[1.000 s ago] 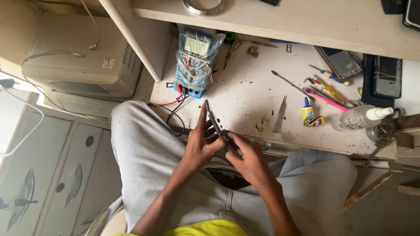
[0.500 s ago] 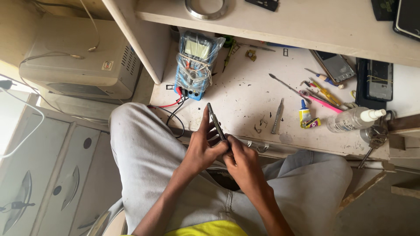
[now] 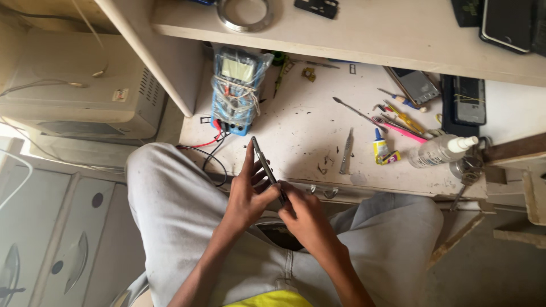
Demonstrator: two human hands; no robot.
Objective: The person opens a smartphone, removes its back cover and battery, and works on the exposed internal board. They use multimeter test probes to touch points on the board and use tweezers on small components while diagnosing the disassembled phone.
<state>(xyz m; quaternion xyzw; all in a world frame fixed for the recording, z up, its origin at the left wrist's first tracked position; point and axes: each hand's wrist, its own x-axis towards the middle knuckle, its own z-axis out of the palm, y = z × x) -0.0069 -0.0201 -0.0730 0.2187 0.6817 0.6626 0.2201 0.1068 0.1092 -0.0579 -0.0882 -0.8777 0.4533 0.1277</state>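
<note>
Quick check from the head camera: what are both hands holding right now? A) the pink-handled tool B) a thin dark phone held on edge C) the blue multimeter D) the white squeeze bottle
B: the left hand and right hand both grip a thin dark phone held on edge above the lap, while the white squeeze bottle, blue multimeter and pink-handled tool all lie untouched on the desk.

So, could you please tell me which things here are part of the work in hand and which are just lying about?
In use:
- thin dark phone, held edge-on
- left hand, gripping it
- right hand, at its lower end

Lying about:
- blue meter
- white bottle
- glue tube
- pink-handled tool
- metal ring
</note>
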